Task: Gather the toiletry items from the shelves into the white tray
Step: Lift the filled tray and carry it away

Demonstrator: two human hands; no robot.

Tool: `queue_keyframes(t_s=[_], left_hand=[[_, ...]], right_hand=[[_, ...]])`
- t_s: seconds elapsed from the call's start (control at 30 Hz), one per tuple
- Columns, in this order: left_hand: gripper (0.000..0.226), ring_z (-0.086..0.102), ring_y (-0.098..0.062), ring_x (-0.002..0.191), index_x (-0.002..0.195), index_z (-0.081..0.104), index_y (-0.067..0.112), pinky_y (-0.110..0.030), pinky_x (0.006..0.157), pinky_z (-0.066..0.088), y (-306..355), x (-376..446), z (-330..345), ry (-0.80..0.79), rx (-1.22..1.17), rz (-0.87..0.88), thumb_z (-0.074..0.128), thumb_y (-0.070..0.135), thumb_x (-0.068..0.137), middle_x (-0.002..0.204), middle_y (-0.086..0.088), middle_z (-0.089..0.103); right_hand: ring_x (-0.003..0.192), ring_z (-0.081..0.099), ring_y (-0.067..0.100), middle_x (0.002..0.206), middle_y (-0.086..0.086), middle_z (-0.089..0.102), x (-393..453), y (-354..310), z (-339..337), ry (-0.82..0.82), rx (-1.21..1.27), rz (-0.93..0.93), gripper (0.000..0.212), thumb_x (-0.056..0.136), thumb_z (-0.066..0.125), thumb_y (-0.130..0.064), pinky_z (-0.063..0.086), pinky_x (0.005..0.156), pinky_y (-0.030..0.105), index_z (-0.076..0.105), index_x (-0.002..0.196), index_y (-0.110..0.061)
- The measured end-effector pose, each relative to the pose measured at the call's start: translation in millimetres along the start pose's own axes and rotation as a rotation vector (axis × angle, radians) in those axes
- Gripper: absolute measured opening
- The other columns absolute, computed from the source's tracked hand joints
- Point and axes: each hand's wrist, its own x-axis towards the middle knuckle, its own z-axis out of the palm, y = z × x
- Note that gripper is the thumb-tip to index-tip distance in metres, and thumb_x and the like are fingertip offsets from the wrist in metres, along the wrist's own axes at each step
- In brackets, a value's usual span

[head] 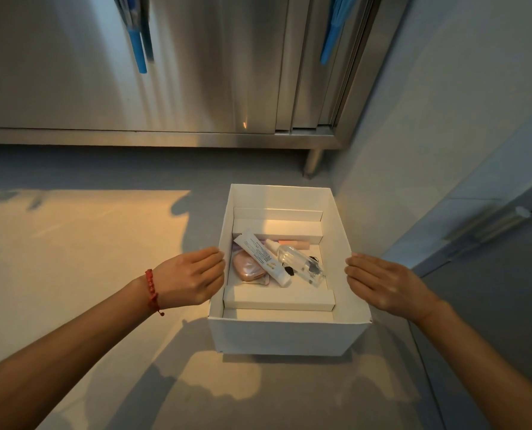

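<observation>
The person held the white tray (284,336) between both hands above a grey floor (103,169). The left hand (190,279) lay against the outside of the tray's left wall, its fingers curled so that their tips hooked over the rim. The right hand (379,285) lay against the right wall in the same manner, fingers bent, tips at the rim. Whether the thumbs pressed beneath the walls could not be told.

Between the two hands, inside the tray, lay the toiletry items. Nearest the left hand's fingertips was a pink pouch-like item (248,268) on the tray's bottom. Just beside it, toward the middle, a white tube (266,259) lay slantwise, partly over the pink item. On the side of the right hand lay a clear bottle (302,265), touching the tube near its cap end. Beyond the bottle, farther from both wrists, was a small peach-coloured stick (294,244). White card inserts (278,301) framed the items at the near and far ends.

A red cord bracelet (151,290) circled the left wrist. Past the tray's far wall stood a steel cabinet (134,88), with blue handles (138,51) hanging before its doors
</observation>
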Motion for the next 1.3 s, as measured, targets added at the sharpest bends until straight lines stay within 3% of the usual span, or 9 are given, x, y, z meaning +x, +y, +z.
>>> queue_keyframes(t_s=[0.43, 0.77, 0.87, 0.93, 1.0, 1.07, 1.1, 1.17, 1.3], left_hand=[[0.058, 0.069, -0.022, 0.069, 0.064, 0.073, 0.005, -0.03, 0.077, 0.056, 23.2, -6.5, 16.4, -0.039, -0.069, -0.097, 0.027, 0.001, 0.1, 0.071, -0.009, 0.07], [0.062, 0.07, -0.029, 0.087, 0.075, 0.076, 0.003, -0.04, 0.079, 0.054, 30.4, -6.5, 6.9, -0.123, -0.124, -0.245, 0.02, 0.004, 0.102, 0.09, -0.016, 0.072], [0.003, 0.07, -0.03, 0.088, 0.077, 0.076, 0.004, -0.04, 0.075, 0.056, 35.1, -1.3, -4.5, -0.2, -0.146, -0.284, 0.073, 0.004, 0.076, 0.095, -0.017, 0.072], [0.036, 0.07, -0.03, 0.087, 0.079, 0.076, 0.004, -0.039, 0.071, 0.056, 39.2, 2.4, -8.0, -0.219, -0.2, -0.341, 0.091, 0.007, 0.047, 0.095, -0.018, 0.072], [0.011, 0.07, -0.03, 0.087, 0.084, 0.076, 0.003, -0.038, 0.072, 0.056, 46.2, 11.9, -14.7, -0.162, -0.232, -0.387, 0.076, 0.007, 0.074, 0.096, -0.018, 0.071], [0.043, 0.07, -0.029, 0.089, 0.091, 0.076, 0.002, -0.037, 0.075, 0.056, 58.7, 21.0, -17.8, -0.068, -0.275, -0.439, 0.034, 0.008, 0.101, 0.099, -0.017, 0.071], [0.048, 0.069, -0.028, 0.091, 0.094, 0.075, 0.003, -0.036, 0.077, 0.055, 64.7, 27.7, -20.2, -0.078, -0.291, -0.468, 0.028, 0.006, 0.1, 0.101, -0.016, 0.071], [0.035, 0.069, -0.027, 0.094, 0.099, 0.074, 0.003, -0.034, 0.08, 0.054, 81.3, 40.2, -22.4, -0.064, -0.323, -0.513, 0.039, 0.004, 0.092, 0.103, -0.014, 0.071], [0.03, 0.07, -0.027, 0.091, 0.102, 0.073, 0.003, -0.035, 0.076, 0.057, 109.8, 49.5, -18.2, -0.095, -0.403, -0.604, 0.077, 0.01, 0.073, 0.102, -0.015, 0.071]], right_hand=[[0.076, 0.071, 0.02, 0.076, 0.009, 0.072, -9.1, -19.8, 27.5, 0.033, 0.005, 0.032, 0.007, 0.069, 0.069, -0.013, 0.042, 0.091, 0.035, 0.075, 0.069, -0.008], [0.081, 0.071, 0.025, 0.084, 0.013, 0.073, -8.5, -30.8, 19.4, -0.061, 0.094, 0.19, 0.043, 0.037, 0.095, -0.016, 0.04, 0.085, 0.032, 0.076, 0.074, -0.005], [0.082, 0.071, 0.027, 0.086, 0.015, 0.073, -8.8, -38.2, 13.9, -0.044, 0.135, 0.269, 0.046, 0.038, 0.094, -0.012, 0.043, 0.085, 0.036, 0.076, 0.079, -0.003], [0.083, 0.071, 0.029, 0.089, 0.016, 0.073, -7.6, -43.5, 8.4, -0.026, 0.15, 0.341, 0.045, 0.042, 0.091, -0.006, 0.047, 0.083, 0.041, 0.076, 0.084, -0.002], [0.087, 0.07, 0.031, 0.094, 0.017, 0.072, -4.7, -53.2, 3.4, 0.029, 0.137, 0.391, 0.036, 0.054, 0.083, -0.001, 0.049, 0.082, 0.044, 0.075, 0.09, -0.001], [0.092, 0.069, 0.031, 0.099, 0.018, 0.071, 0.8, -68.3, 0.9, 0.111, 0.125, 0.396, 0.021, 0.082, 0.06, 0.004, 0.048, 0.085, 0.046, 0.074, 0.096, -0.001], [0.094, 0.068, 0.031, 0.101, 0.018, 0.07, 5.2, -77.3, -0.6, 0.139, 0.14, 0.413, 0.03, 0.091, 0.044, 0.005, 0.048, 0.086, 0.046, 0.073, 0.098, -0.001], [0.098, 0.067, 0.029, 0.105, 0.017, 0.07, 13.2, -95.7, -2.1, 0.17, 0.184, 0.439, 0.046, 0.1, 0.026, -0.001, 0.05, 0.088, 0.044, 0.072, 0.102, -0.001], [0.104, 0.065, 0.026, 0.111, 0.015, 0.068, 19.2, -129.4, 0.6, 0.152, 0.255, 0.464, 0.032, 0.098, 0.042, -0.016, 0.054, 0.088, 0.038, 0.07, 0.108, -0.002]])
